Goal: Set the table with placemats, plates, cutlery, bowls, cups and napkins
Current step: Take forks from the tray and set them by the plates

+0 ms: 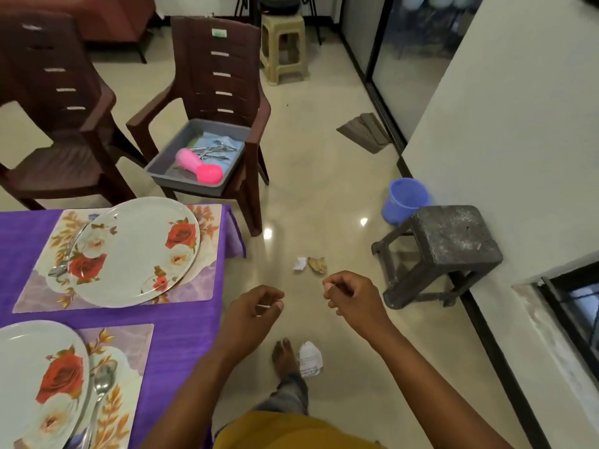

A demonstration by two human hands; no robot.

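Two floral placemats lie on the purple tablecloth (pixel 181 335). The far placemat (pixel 204 286) carries a rose-patterned plate (pixel 129 254) with cutlery (pixel 69 251) along its left side. The near placemat (pixel 129 358) holds a second rose plate (pixel 39 384) and a spoon (pixel 102 387) beside it. A grey tray (pixel 162 168) on a brown chair (pixel 220 76) contains pink cups (pixel 197 165), loose cutlery (pixel 215 150) and a blue cloth. My left hand (pixel 256 312) and my right hand (pixel 353 294) hang over the floor right of the table, fingers loosely curled, holding nothing.
A second brown chair (pixel 55 124) stands at the far left. A dark stool (pixel 450 244) and a blue bucket (pixel 405 199) sit by the right wall. Crumpled paper (pixel 309 358) lies by my foot, more scraps (pixel 308 264) further out. A beige stool (pixel 285 47) stands behind.
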